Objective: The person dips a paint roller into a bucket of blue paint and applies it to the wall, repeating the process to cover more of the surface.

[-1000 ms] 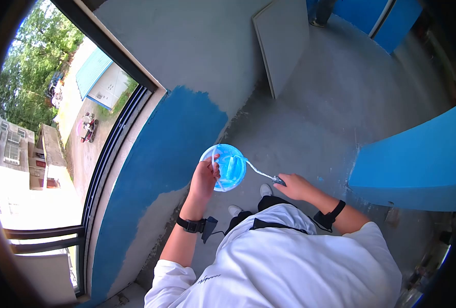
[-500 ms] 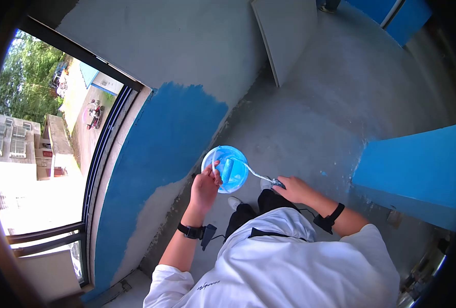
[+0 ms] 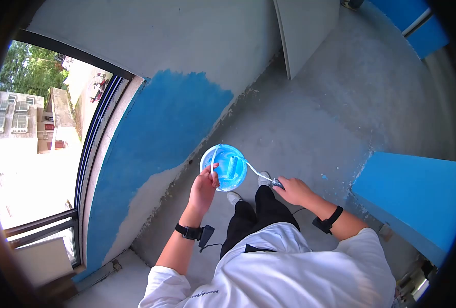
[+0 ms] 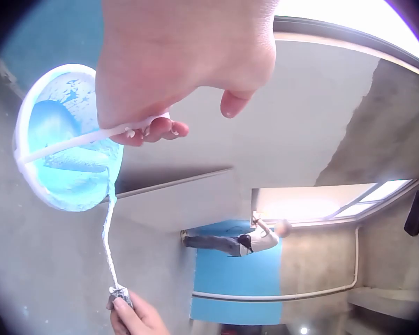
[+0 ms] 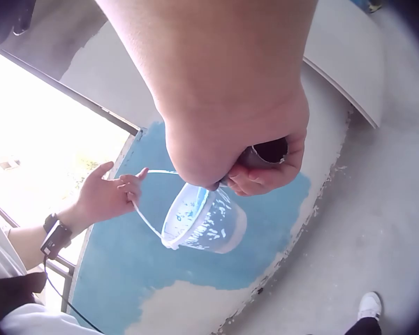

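My left hand [image 3: 203,192] holds up a white plastic bucket [image 5: 223,230] by its thin bail handle [image 4: 70,146], fingers hooked round it. Light blue paint coats the inside of the bucket. A paint roller [image 3: 232,168] rests inside, its sleeve covered in blue paint. Its paint-crusted rod [image 3: 258,173] passes over the rim toward my right hand [image 3: 294,191], which grips the dark roller handle [image 3: 276,183]. In the right wrist view my right hand [image 5: 244,146] hides the roller, while the handle's hollow end [image 5: 272,150] shows between the fingers.
A partly blue-painted wall [image 3: 161,118] runs under a window [image 3: 89,149] at left. A blue block [image 3: 412,195] stands at right. A pale panel [image 3: 307,36] leans against the far wall. Another person [image 4: 244,242] stands by a blue wall farther off.
The head view has turned, so the window, wall and blue block sit differently. Inside the bucket the roller shifted slightly left, then back right. Both hands keep their grips.
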### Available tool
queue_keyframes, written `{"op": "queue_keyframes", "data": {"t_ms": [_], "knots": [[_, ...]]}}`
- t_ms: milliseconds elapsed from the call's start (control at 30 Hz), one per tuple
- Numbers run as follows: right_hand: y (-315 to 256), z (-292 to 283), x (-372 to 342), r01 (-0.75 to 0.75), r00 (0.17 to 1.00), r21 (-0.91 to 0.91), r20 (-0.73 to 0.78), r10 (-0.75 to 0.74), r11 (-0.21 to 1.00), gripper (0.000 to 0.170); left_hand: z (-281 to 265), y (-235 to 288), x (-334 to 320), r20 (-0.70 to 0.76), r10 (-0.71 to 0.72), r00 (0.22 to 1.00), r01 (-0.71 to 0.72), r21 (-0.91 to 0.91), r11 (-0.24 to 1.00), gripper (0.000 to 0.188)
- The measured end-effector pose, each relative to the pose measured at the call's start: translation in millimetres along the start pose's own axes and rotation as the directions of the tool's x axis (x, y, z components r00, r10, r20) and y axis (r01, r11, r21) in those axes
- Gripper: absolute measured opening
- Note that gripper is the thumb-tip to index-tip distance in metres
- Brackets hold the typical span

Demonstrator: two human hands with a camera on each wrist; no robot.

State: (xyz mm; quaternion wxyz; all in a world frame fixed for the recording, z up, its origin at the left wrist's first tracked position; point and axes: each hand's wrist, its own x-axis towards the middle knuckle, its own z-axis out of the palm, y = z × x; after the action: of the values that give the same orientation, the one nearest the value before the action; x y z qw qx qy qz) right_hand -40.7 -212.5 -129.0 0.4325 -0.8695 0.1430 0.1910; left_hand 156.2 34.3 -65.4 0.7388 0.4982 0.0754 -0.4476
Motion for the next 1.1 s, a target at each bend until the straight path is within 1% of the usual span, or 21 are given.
{"op": "queue_keyframes", "data": {"t_ms": [167,233,300,333,433,567,633,700,767,833,867,900,967,1000,1033,1067,1100], "knots": [[-2,-8,13,0.033,0.999,-0.022,0.02,-0.033,0.999,0.033,-6,-1,0,-0.042,-0.023,0.999,0.024,0.012,1.0,0.048],[-5,-11,16,0.053,0.998,-0.085,0.029,-0.051,0.995,0.033,-10,-1,-1,-0.045,-0.019,0.999,0.019,0.015,1.0,0.047],[-11,-11,21,0.06,0.998,-0.076,0.037,-0.058,0.995,0.034,-23,-2,0,-0.027,0.0,1.0,0.002,0.058,0.998,0.044],[-14,-11,23,0.067,0.997,-0.064,0.039,-0.065,0.996,0.034,-28,-1,-2,-0.03,0.009,0.999,-0.008,0.051,0.999,0.044],[-20,-6,26,0.062,0.997,-0.144,0.053,-0.055,0.988,0.034,-36,-1,-12,-0.029,-0.009,1.0,0.01,0.029,1.0,0.045],[-42,5,25,0.066,0.996,-0.126,0.074,-0.057,0.99,0.035,-54,-3,-25,-0.017,0.014,1.0,-0.014,0.011,1.0,0.046],[-50,10,25,0.061,0.997,-0.175,0.067,-0.05,0.983,0.034,-62,-3,-29,-0.01,0.037,0.999,-0.037,-0.001,0.999,0.045],[-55,18,27,0.074,0.996,-0.199,0.066,-0.062,0.977,0.034,-71,-4,-35,0.002,0.03,1.0,-0.03,0.042,0.999,0.045],[-62,28,29,0.076,0.996,-0.219,0.061,-0.064,0.973,0.034,-87,-10,-37,0.004,0.026,1.0,-0.026,0.038,0.999,0.043],[-69,35,30,0.081,0.994,-0.278,0.095,-0.056,0.957,0.033,-103,-18,-37,0.002,0.032,1.0,-0.031,0.175,0.984,0.043],[-75,36,31,0.075,0.995,-0.29,0.087,-0.052,0.954,0.033,-107,-19,-36,-0.019,0.026,0.999,-0.02,0.275,0.961,0.041],[-83,34,30,0.076,0.994,-0.322,0.095,-0.048,0.943,0.033,-110,-27,-35,-0.018,0.088,0.996,-0.073,0.405,0.911,0.042],[-95,41,32,0.077,0.993,-0.379,0.112,-0.037,0.922,0.034,-124,-38,-26,-0.011,0.121,0.993,-0.093,0.568,0.818,0.042],[-99,51,31,0.031,0.995,-0.42,0.097,0.011,0.907,0.033,-131,-41,-25,-0.006,0.127,0.992,-0.103,0.549,0.829,0.042],[-100,59,37,-0.012,0.995,-0.462,0.081,0.056,0.887,0.033,-136,-44,-23,-0.012,0.109,0.994,-0.083,0.568,0.819,0.041],[-100,67,45,-0.014,0.994,-0.48,0.086,0.063,0.877,0.033,-141,-43,-24,-0.02,0.085,0.996,-0.057,0.587,0.807,0.04],[-98,77,52,-0.018,0.992,-0.46,0.102,0.073,0.888,0.033,-150,-46,-20,-0.02,0.082,0.996,-0.056,0.567,0.822,0.04]]}}
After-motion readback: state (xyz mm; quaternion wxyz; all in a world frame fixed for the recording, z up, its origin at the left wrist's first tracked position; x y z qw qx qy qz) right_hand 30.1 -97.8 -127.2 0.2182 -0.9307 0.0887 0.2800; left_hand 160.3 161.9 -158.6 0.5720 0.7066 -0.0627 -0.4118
